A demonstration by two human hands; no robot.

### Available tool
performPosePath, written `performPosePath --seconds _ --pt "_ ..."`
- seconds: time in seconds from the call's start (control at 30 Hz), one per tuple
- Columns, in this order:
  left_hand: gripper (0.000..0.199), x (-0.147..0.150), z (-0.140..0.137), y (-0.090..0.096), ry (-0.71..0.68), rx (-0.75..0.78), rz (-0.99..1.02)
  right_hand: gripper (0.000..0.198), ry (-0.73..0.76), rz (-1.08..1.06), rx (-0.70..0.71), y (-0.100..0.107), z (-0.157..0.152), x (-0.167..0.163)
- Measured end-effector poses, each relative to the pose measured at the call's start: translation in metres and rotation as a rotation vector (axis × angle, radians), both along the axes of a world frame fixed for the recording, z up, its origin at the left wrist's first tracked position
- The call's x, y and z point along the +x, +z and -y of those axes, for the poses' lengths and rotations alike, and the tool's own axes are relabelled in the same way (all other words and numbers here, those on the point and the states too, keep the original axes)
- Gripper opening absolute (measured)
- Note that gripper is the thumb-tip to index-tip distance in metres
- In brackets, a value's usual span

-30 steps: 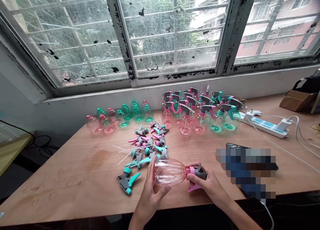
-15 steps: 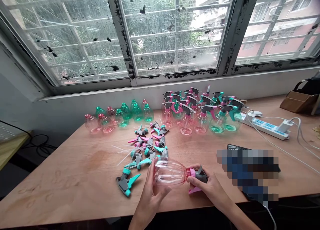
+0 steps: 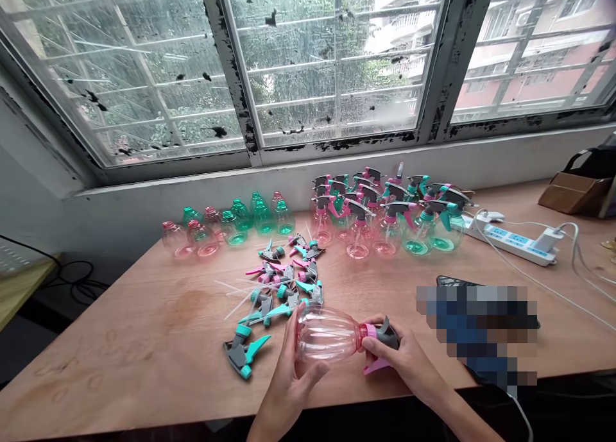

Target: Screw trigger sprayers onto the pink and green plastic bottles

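Observation:
A clear pink spray bottle lies sideways between my hands above the table's front edge. My left hand is closed round its base end, with the thumb along the near side. At the neck, my right hand grips the pink collar and grey body of the spray head; the pink trigger points down below the fingers. Just left of my left hand, a grey and teal spray head rests on the wood. Beyond the bottle, several loose pink and teal spray heads lie piled with their thin tubes.
Several open pink and green bottles stand back left along the wall. Bottles fitted with spray heads crowd the back centre. A white power strip with cables lies right, near a brown box. A pixelated dark object lies front right.
The pink bottle has turned slightly about its length, as its highlights have shifted. Both hands keep nearly the same place and hold.

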State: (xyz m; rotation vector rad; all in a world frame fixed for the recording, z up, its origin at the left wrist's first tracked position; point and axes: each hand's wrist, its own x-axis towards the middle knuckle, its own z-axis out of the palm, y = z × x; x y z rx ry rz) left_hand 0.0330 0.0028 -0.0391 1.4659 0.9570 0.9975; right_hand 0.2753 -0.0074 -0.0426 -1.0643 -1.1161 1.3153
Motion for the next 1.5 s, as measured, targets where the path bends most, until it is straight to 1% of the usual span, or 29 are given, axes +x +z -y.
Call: performPosePath --seconds 0.07,0.2,0.27,0.37,0.47,0.53,0.63,0.7,0.8,0.87,1.0,1.1,1.2,1.27,1.33,1.37,1.43,1.5 --pt "0.089 -0.001 0.000 0.001 -0.007 -0.001 -0.044 0.031 -0.003 -0.007 0.003 0.000 -0.001 0.000" --pt "0.083 -0.002 0.000 -0.002 0.005 0.066 -0.089 0.030 0.009 -0.017 0.009 0.000 -0.001 -0.001" --pt "0.087 -0.001 -0.001 -0.003 0.011 0.077 -0.083 0.029 0.009 -0.010 0.017 -0.001 -0.001 0.000" --pt "0.093 -0.001 -0.002 -0.003 0.019 0.051 -0.052 0.027 0.029 -0.008 0.015 -0.001 -0.001 0.000" --pt "0.084 -0.001 -0.003 -0.005 0.025 0.042 -0.046 0.026 0.051 -0.018 0.005 -0.003 -0.001 0.000" --pt "0.082 -0.001 -0.004 -0.008 0.039 0.091 -0.072 0.027 0.045 -0.053 -0.006 -0.005 -0.002 0.000" --pt "0.081 -0.001 -0.007 -0.016 0.096 0.204 -0.119 0.030 0.042 -0.110 -0.025 -0.008 -0.003 0.000" --pt "0.080 -0.001 -0.008 -0.019 0.134 0.237 -0.151 0.029 0.043 -0.123 -0.026 -0.008 -0.003 -0.001" --pt "0.093 0.001 -0.007 -0.016 0.133 0.224 -0.175 0.028 0.039 -0.116 -0.018 -0.006 -0.002 -0.001" --pt "0.096 0.002 -0.007 -0.011 0.117 0.227 -0.153 0.027 0.038 -0.099 -0.010 -0.003 -0.001 0.000" --pt "0.081 0.005 -0.007 -0.005 0.149 0.311 -0.161 0.026 0.021 -0.081 0.008 -0.001 0.000 0.000" --pt "0.074 0.006 -0.008 -0.006 0.201 0.393 -0.235 0.025 -0.002 -0.105 0.029 -0.002 0.000 0.001" --pt "0.067 0.006 -0.008 -0.007 0.229 0.434 -0.266 0.024 -0.001 -0.143 0.031 -0.003 -0.001 0.002" --pt "0.070 0.005 -0.006 -0.007 0.213 0.417 -0.258 0.024 -0.001 -0.151 0.021 -0.004 -0.002 0.002" --pt "0.074 0.004 -0.004 -0.005 0.186 0.363 -0.221 0.024 0.004 -0.135 0.005 -0.004 -0.002 0.002" --pt "0.072 0.004 -0.004 -0.004 0.175 0.333 -0.190 0.024 0.005 -0.124 -0.005 -0.004 -0.002 0.002" --pt "0.062 0.004 -0.003 -0.002 0.165 0.295 -0.132 0.025 0.011 -0.108 -0.011 -0.004 -0.002 0.002" --pt "0.053 0.005 -0.004 0.000 0.171 0.315 -0.114 0.026 0.023 -0.127 0.003 -0.005 -0.002 0.002"
